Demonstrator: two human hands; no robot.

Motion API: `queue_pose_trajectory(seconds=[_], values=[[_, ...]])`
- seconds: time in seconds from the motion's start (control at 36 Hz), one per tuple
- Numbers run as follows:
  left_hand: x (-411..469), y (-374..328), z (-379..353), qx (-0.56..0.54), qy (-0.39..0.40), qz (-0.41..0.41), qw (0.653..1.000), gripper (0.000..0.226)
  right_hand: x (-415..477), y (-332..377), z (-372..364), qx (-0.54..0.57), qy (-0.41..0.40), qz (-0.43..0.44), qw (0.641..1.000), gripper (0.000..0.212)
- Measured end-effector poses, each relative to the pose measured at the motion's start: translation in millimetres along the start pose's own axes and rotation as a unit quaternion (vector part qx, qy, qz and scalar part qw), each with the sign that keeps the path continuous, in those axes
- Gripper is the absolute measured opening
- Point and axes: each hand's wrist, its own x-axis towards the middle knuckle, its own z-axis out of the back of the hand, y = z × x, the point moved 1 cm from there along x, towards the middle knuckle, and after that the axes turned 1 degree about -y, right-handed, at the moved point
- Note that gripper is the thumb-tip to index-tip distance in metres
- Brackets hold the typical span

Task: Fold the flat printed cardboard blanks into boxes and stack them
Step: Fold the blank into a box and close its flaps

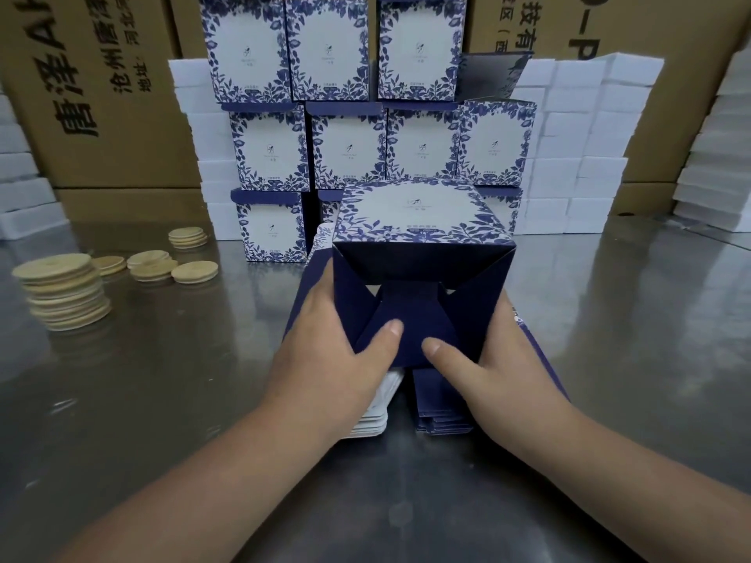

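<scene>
Head view: both thumbs pressing on the dark navy bottom flap (410, 323) of a half-folded box (422, 221), tips near each other but apart. Grips the box's left side with the left hand (333, 351), fingers (321, 286) laid up along the navy side panel and curled to it. Clasps the right side with the right hand (504, 359), thumb hooked over the flap, the other fingers mostly hidden behind the cardboard. Holds the box tipped, open bottom toward the camera, white face with blue leaf border turned up and away. On that face, a small logo and a line of print, too small to read. Side flaps folded inward, small gaps showing near the middle. Directly under the hands, a pile of flat blanks (443, 412) on the steel worktop (630, 319), white edges at left, navy at right. Just behind the held box, a wall of finished boxes (345, 144) in the same blue-and-white print, stacked in rows. Behind and beside those, stacks of plain white blocks (569, 136). At left on the worktop, piles of round beige discs (65, 294), well apart from the hands. At the back, brown cartons (101, 115): on the left one, large black characters 唐泽 and a smaller line 沧州唐泽; on the right one, 技有 legible, the rest cut off.
</scene>
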Motion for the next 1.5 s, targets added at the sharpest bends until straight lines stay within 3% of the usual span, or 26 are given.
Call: queue_pose_trajectory(seconds=[0.19,0.31,0.39,0.47,0.56,0.61,0.75,0.92,1.03,1.11,1.17,1.22,1.39,1.5], values=[[-2,-6,10,-0.112,-0.043,-0.077,0.990,0.045,-1,2,2,0.016,0.005,0.033,0.999,0.068],[-4,-7,13,-0.165,-0.064,-0.131,0.975,0.062,-2,0,4,0.083,0.002,0.080,0.993,0.056],[-5,-9,13,-0.213,-0.076,-0.168,0.959,0.074,-2,-3,7,0.123,-0.047,0.042,0.990,0.041],[-5,-10,15,-0.238,-0.085,-0.186,0.949,0.050,1,-3,11,0.094,-0.093,0.053,0.990,0.037],[-4,-9,16,-0.255,-0.095,-0.160,0.949,0.027,2,-2,12,0.128,-0.079,0.084,0.985,0.038],[-4,-5,14,-0.242,-0.106,-0.144,0.954,0.029,1,-2,9,0.152,-0.052,0.092,0.983,0.045],[1,2,14,-0.273,-0.093,-0.155,0.945,0.034,1,-7,7,0.197,-0.034,0.031,0.979,0.034],[2,-1,15,-0.116,-0.094,-0.302,0.942,0.042,3,0,16,0.213,-0.064,0.029,0.975,0.042],[3,-5,22,-0.059,-0.080,-0.334,0.937,0.051,2,5,18,0.245,-0.040,0.035,0.968,0.052],[4,-8,27,0.024,-0.082,-0.335,0.938,0.052,3,11,18,0.297,-0.017,0.007,0.955,0.071],[4,-9,27,0.060,-0.092,-0.328,0.938,0.055,5,12,20,0.285,-0.020,0.022,0.958,0.062],[5,-10,27,0.064,-0.093,-0.319,0.941,0.056,6,12,22,0.253,-0.022,0.040,0.966,0.050],[6,-6,28,0.006,-0.060,-0.333,0.941,0.052,5,9,27,0.218,-0.009,0.045,0.975,0.071],[7,-4,26,-0.029,-0.049,-0.271,0.961,0.073,3,14,27,0.182,-0.019,0.090,0.979,0.065]])
